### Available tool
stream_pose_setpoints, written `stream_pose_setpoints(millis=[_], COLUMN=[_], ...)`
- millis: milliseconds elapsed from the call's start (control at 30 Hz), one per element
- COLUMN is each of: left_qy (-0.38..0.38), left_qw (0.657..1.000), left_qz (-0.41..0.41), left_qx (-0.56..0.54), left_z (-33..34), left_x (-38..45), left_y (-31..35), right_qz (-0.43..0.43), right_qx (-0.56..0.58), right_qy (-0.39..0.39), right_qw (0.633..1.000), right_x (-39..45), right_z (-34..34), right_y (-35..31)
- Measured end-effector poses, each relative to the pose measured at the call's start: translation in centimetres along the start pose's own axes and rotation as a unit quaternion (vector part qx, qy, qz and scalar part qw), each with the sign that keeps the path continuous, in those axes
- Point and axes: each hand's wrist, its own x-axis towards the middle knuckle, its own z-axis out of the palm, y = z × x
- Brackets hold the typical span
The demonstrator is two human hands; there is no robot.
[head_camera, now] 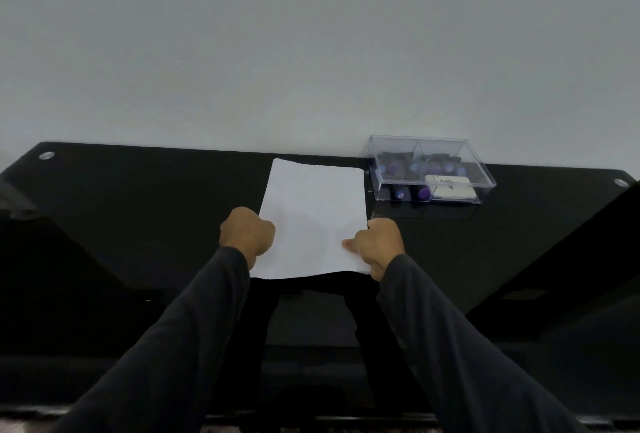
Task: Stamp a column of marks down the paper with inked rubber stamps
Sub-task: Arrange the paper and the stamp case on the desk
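Note:
A blank white sheet of paper point(313, 218) lies lengthwise on the black glass table point(138, 207), its far end near the wall. My left hand point(246, 233) grips the sheet's left edge with curled fingers. My right hand point(377, 245) pinches the right edge near the front corner, thumb on top of the paper. A clear plastic box point(429, 169) stands to the right of the sheet. It holds several dark rubber stamps with purple ends point(420, 193) and a white ink pad point(450, 186).
A plain grey wall point(311, 51) rises right behind the table's far edge. Round metal fittings sit at the table's back left corner point(46, 155) and back right corner point(621, 182). The near edge of the table runs below my sleeves.

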Motion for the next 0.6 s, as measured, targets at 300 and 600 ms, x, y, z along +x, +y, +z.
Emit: stream_pose_setpoints(millis=[300,600], left_qy=[-0.097,-0.104], left_qw=[0.99,0.988], left_qz=[-0.033,-0.003], left_qx=[-0.095,-0.112], left_z=[-2.7,-3.2], left_x=[-4.8,-8.0], left_y=[-4.4,-8.6], right_qz=[-0.002,-0.031], right_qx=[0.108,0.095], right_qy=[-0.055,-0.037], right_qw=[0.993,0.994], right_x=[-7.1,-10.7], right_z=[-1.5,-2.4], right_y=[3.7,6.6])
